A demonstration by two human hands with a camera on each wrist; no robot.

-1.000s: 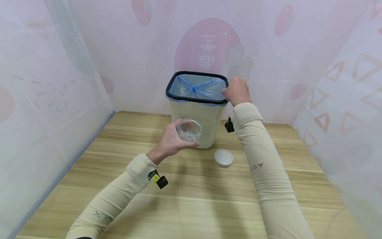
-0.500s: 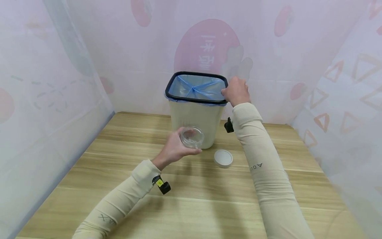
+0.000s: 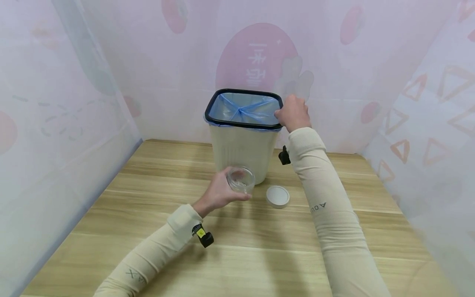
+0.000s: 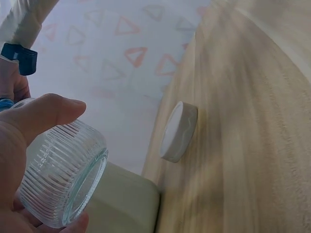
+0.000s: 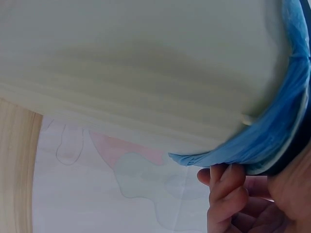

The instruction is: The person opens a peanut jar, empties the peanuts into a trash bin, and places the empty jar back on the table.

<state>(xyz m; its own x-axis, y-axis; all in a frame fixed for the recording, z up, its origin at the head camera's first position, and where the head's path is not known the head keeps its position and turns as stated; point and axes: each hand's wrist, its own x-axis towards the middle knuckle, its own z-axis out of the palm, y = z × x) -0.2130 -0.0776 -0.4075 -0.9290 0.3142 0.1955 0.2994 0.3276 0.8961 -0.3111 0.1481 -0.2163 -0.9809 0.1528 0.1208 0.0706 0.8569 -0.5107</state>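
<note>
My left hand [image 3: 218, 192] holds a clear glass jar [image 3: 241, 180], lidless, in front of the bin. In the left wrist view the jar [image 4: 60, 172] has vertical ribs, with the thumb on one side and fingers behind it. A cream trash bin [image 3: 243, 144] stands upright on the table, lined with a blue plastic bag [image 3: 241, 109] under a black rim [image 3: 243, 123]. At the bin's right side my right hand [image 3: 295, 113] grips that rim. The right wrist view shows its curled fingers [image 5: 228, 194] at the folded liner edge [image 5: 262, 141].
A round white lid [image 3: 278, 196] lies on the wooden table [image 3: 241, 264], right of the jar and near the bin's base. Printed fabric walls [image 3: 170, 115] enclose the table at the back and both sides.
My left hand has lowered the glass jar toward the table, moving slightly right and nearer to me. The right hand stays on the bin's rim, and the lid has not moved.
</note>
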